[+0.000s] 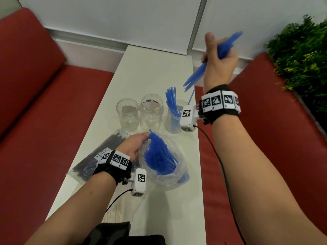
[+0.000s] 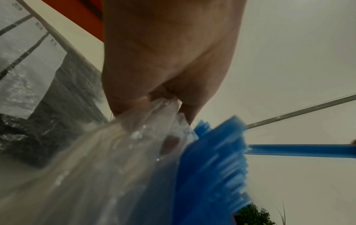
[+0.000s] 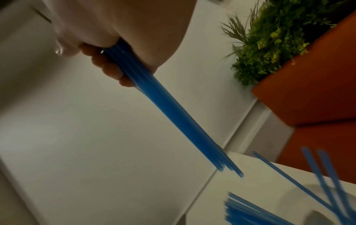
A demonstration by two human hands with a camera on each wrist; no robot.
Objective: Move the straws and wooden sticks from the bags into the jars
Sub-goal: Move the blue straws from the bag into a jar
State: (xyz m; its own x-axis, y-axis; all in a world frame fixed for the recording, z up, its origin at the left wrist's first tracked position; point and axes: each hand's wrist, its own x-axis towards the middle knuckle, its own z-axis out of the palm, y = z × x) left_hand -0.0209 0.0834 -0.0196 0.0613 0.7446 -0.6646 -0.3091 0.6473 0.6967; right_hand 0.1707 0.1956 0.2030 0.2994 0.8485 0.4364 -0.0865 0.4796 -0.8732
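Head: right hand (image 1: 219,62) is clutching a straw bundle (image 1: 196,75) above the straw jar (image 1: 174,121). Left wrist: left hand (image 2: 163,60) is pinching the bag (image 2: 115,152) open. Right wrist: straw tips are pointing down; best to be aligning them over the jar mouth before lowering.

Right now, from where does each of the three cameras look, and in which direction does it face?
Head: worn on the head, looks forward and down at the table, three jars and two bags; both forearms and hands show.
Left wrist: looks along the left hand, whose fingers pinch the clear bag of blue straws.
Right wrist: looks along the right hand gripping a straw bundle.
Shared: the straw-filled jar shows in head and right wrist views.
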